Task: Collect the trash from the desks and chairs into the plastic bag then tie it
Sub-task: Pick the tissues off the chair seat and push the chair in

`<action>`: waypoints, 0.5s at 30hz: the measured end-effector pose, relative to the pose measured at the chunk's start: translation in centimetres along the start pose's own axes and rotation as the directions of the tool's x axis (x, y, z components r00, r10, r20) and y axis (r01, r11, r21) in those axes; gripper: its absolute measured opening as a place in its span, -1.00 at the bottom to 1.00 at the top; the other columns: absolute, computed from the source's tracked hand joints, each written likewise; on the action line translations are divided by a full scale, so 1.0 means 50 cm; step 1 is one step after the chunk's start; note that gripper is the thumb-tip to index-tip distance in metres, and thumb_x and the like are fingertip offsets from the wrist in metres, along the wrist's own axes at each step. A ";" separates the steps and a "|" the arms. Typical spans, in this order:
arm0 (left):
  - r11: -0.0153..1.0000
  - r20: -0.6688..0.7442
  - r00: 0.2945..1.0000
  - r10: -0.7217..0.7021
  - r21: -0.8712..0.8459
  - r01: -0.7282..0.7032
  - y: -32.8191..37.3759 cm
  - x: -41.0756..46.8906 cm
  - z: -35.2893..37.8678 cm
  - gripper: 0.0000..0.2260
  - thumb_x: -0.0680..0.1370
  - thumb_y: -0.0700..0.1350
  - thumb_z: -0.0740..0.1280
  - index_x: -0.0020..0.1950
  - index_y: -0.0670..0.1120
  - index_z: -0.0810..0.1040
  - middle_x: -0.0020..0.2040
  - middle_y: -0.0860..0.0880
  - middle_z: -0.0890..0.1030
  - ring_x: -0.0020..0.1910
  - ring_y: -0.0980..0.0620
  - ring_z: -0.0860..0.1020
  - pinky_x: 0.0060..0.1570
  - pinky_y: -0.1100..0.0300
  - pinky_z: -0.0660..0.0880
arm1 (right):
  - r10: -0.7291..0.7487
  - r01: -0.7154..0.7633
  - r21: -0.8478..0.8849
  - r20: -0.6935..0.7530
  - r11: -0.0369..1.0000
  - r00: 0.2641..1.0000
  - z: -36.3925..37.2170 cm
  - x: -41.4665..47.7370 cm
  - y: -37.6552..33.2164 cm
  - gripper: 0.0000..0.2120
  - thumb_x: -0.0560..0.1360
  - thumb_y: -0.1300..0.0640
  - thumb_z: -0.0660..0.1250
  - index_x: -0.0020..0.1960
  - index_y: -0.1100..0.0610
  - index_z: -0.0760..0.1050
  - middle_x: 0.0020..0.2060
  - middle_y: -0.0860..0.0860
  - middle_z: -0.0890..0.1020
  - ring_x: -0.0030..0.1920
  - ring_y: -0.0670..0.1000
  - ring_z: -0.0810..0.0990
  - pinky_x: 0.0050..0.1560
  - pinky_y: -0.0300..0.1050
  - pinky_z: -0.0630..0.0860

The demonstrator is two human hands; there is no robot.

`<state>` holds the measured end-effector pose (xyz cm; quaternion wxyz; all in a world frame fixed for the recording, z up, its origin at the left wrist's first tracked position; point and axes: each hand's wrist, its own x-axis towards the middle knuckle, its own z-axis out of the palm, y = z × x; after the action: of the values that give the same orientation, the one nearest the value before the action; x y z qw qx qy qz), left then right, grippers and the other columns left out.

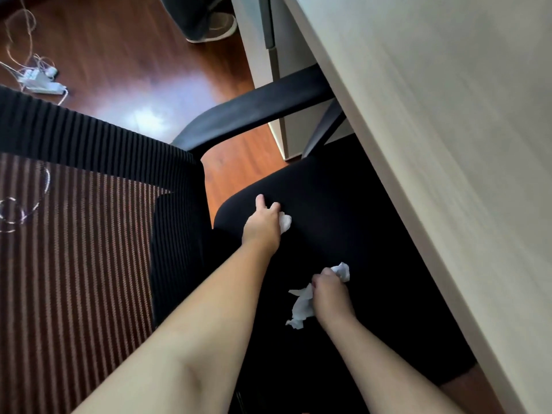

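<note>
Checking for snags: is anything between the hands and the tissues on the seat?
Nothing visible does. The left hand grips the small tissue, the right hand the long tissue, above the seat. The desk overhangs on the right.

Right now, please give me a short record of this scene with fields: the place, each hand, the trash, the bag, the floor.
place: black chair seat, partly under the desk
left hand: grips a small tissue wad at the seat
right hand: holds a long crumpled tissue over the seat
other trash on seat: none visible
plastic bag: not in view
floor: wooden, with a power strip and a shoe
</note>
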<state>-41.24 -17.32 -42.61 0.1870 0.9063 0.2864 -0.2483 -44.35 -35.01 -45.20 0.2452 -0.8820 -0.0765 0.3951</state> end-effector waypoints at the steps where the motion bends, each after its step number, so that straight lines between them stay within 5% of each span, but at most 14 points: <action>1: 0.998 -0.048 0.999 0.026 -0.048 -0.029 -0.002 -0.001 0.003 -0.78 0.50 -0.26 0.30 0.12 -0.13 0.39 0.25 -0.09 0.28 -0.21 -0.13 0.49 -0.28 0.06 0.39 | 0.009 -0.009 -0.016 0.000 1.000 1.000 0.001 0.003 0.002 -0.70 0.59 0.25 0.04 0.17 0.32 0.49 -0.32 -0.09 0.30 -0.36 -0.30 0.21 -0.38 -0.65 0.24; 3: 0.996 -0.097 0.993 0.066 -0.056 -0.072 -0.005 -0.017 0.016 -0.96 0.54 -0.23 0.23 -0.02 -0.15 0.44 0.06 -0.08 0.39 -0.16 -0.13 0.52 -0.25 0.08 0.36 | 0.011 -0.010 -0.022 0.012 1.000 1.000 0.003 0.003 0.003 -0.67 0.60 0.24 0.02 0.20 0.32 0.47 -0.28 -0.07 0.32 -0.37 -0.29 0.18 -0.39 -0.65 0.24; 6: 0.998 -0.005 1.000 -0.013 -0.067 0.013 0.003 -0.045 0.003 -0.83 0.47 -0.29 0.25 0.03 -0.14 0.51 0.02 -0.06 0.49 -0.02 -0.11 0.53 -0.18 0.14 0.37 | 0.084 -0.083 -0.020 0.025 0.996 0.996 -0.016 -0.017 -0.007 -0.70 0.60 0.26 0.03 0.16 0.30 0.49 -0.29 -0.04 0.34 -0.37 -0.18 0.25 -0.43 -0.58 0.28; 10: 0.998 0.108 0.992 -0.060 0.035 0.057 0.011 -0.079 -0.086 -0.75 0.44 -0.29 0.32 0.09 -0.08 0.52 0.09 -0.04 0.55 -0.10 -0.08 0.51 -0.30 0.16 0.37 | 0.025 -0.021 -0.095 0.042 0.995 0.999 -0.066 -0.072 -0.065 -0.76 0.58 0.27 0.08 0.08 0.23 0.51 -0.12 0.07 0.52 -0.15 -0.01 0.31 -0.44 -0.44 0.14; 15: 1.000 -0.140 0.990 0.027 0.004 -0.026 0.034 -0.189 -0.241 -0.74 0.43 -0.32 0.26 0.08 -0.11 0.51 0.09 -0.08 0.56 0.05 -0.16 0.54 -0.14 0.11 0.38 | -0.223 0.230 -0.242 0.059 0.943 0.973 -0.187 -0.150 -0.211 -0.78 0.54 0.29 0.15 0.13 0.25 0.50 0.10 0.16 0.53 0.08 0.12 0.51 -0.31 -0.40 0.19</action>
<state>-42.81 -16.87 -27.27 0.1690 0.9253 0.2865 -0.1821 -41.91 -31.77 -29.76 0.1760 -0.8847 -0.2298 0.3654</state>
